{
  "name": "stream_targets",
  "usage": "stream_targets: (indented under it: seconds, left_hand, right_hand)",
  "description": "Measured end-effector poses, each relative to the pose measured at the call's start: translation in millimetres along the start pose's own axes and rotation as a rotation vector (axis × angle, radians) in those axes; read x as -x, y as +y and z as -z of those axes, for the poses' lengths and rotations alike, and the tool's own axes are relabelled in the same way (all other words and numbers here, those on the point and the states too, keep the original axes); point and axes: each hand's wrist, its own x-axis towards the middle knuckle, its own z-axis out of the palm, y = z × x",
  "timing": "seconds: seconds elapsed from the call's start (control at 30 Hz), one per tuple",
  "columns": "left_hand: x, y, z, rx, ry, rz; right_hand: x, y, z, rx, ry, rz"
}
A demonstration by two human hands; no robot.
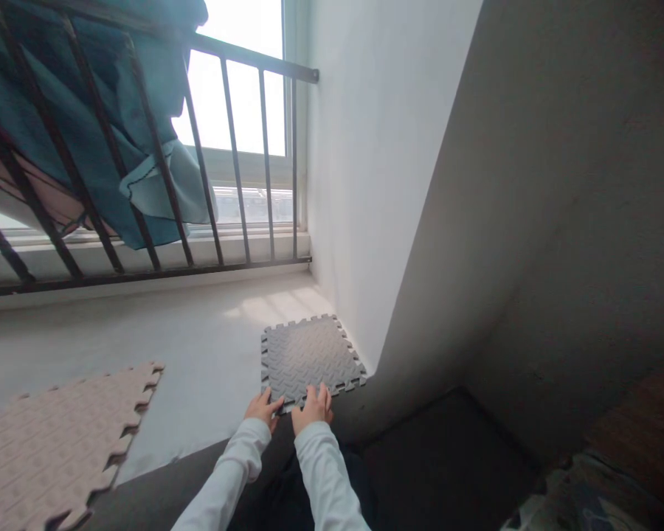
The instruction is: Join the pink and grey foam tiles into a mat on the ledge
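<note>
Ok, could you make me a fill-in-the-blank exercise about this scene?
The left hand and right hand touch an interlocking foam tile coloured ____.
In the picture, the pink foam tile lies to that tile's ____.
The sleeves are ____.
Behind the metal railing, light enters through a ____.

Missing words: gray; left; white; window.

Left hand [262,410] and right hand [313,409] touch near edge of grey foam tile [310,355]; it lies on white ledge [199,343] beside wall [365,192]. Pink tile [60,442] sits left, well apart. Blue cloth [125,110] hangs behind dark railing [254,58].

Hands [311,414] hide bits of the grey mat [310,355] — pink mat [60,442] cut off at left.
</note>
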Motion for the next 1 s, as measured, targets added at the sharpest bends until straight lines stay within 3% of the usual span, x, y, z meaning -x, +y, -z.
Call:
stream_targets:
  seconds: [0.2,0.43,0.63,0.73,1.0]
  left_hand:
    - [-2.5,18.5,-10.0,-0.075,0.031,0.054]
    - [-0.2,14.9,-17.7,-0.107,0.085,0.044]
    - [-1.1,1.2,-42.2,-0.162,0.378,-0.090]
    - [-1.6,0.4,-50.0,-0.199,0.464,-0.131]
    - [-2.2,13.9,-43.3,-0.249,0.404,-0.082]
  right_hand:
    - [-7.2,-0.1,-6.9,0.069,-0.039,-0.049]
    - [-17.1,4.4,-15.7,0.081,-0.091,-0.058]
    - [-25.7,-1.5,-8.2,-0.022,-0.196,-0.181]
    - [-27.7,-4.3,-8.6,-0.026,-0.194,-0.190]
    - [-21.8,-12.9,-9.5,0.047,-0.133,-0.256]
